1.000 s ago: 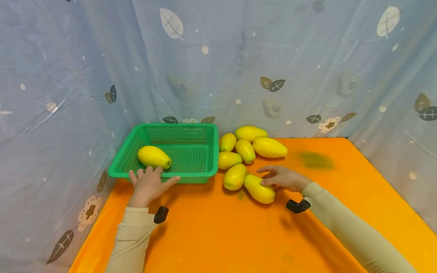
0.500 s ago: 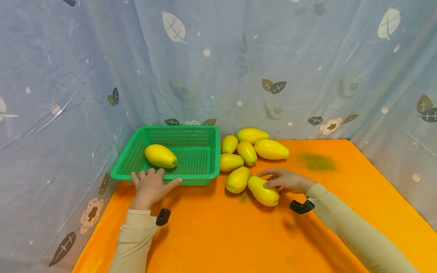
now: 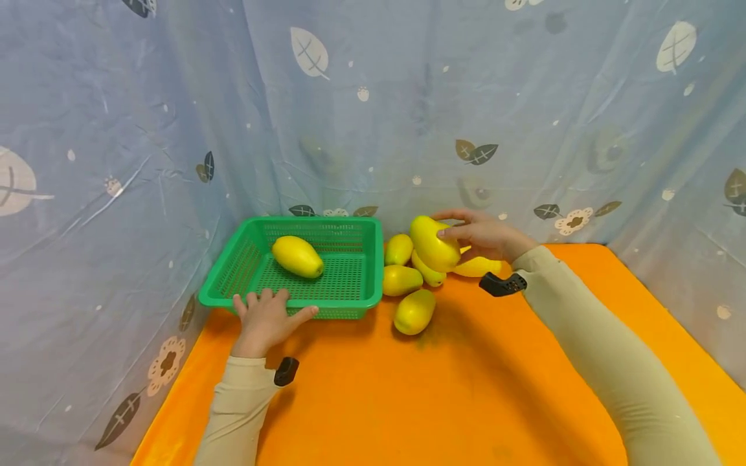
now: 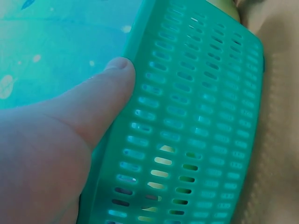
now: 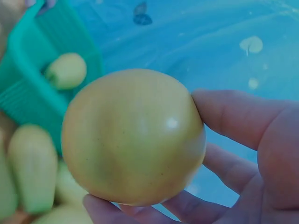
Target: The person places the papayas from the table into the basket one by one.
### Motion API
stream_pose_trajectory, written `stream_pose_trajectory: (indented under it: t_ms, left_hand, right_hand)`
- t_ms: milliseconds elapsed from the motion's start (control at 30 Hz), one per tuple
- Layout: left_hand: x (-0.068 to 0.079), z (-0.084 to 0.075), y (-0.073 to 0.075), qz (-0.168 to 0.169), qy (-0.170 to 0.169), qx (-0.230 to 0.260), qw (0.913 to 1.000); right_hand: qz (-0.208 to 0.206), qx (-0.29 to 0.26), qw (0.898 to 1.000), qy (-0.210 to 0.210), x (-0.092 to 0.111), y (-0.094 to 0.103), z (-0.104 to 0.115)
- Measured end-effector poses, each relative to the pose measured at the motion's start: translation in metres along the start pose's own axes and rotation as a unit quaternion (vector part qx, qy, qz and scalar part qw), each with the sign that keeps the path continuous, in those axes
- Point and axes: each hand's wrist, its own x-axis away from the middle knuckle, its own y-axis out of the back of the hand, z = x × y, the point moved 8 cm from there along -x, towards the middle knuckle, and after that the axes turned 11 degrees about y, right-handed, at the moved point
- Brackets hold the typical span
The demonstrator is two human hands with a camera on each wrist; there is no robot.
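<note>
My right hand holds a yellow papaya above the table, to the right of the basket. In the right wrist view thumb and fingers are around the blunt end of that papaya. My left hand grips the near rim of a green slotted plastic basket, fingers over the edge. The left wrist view shows the thumb against the outside of the basket wall. One papaya lies inside the basket, towards its left.
Several more papayas lie right of the basket, one nearest me and another beside the basket. The raised papaya and right hand partly hide those behind. An orange cloth covers the table; a patterned blue curtain hangs behind and at both sides.
My right hand has lifted the papaya off the table and moved it up and back. The left hand stays at the basket rim, and the papaya inside has shifted right within the basket.
</note>
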Motion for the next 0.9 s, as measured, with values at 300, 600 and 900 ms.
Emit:
stream_pose_trajectory:
  t_ms: [300,600,900]
  left_hand:
    - [-0.001,0.005,0.002,-0.009,0.003,-0.005,0.9999]
    - [-0.004,0.006,-0.002,-0.011,0.008,-0.013,0.9998]
    - [-0.003,0.0,-0.001,-0.016,0.009,-0.01,0.9998]
  right_hand:
    - [-0.021,-0.069,0.997,0.009,-0.064,-0.064,0.022]
    - [-0.03,-0.134,0.99,-0.031,-0.105,-0.149,-0.005]
    - [-0.021,-0.054,0.997,-0.058,-0.125,-0.179,-0.035]
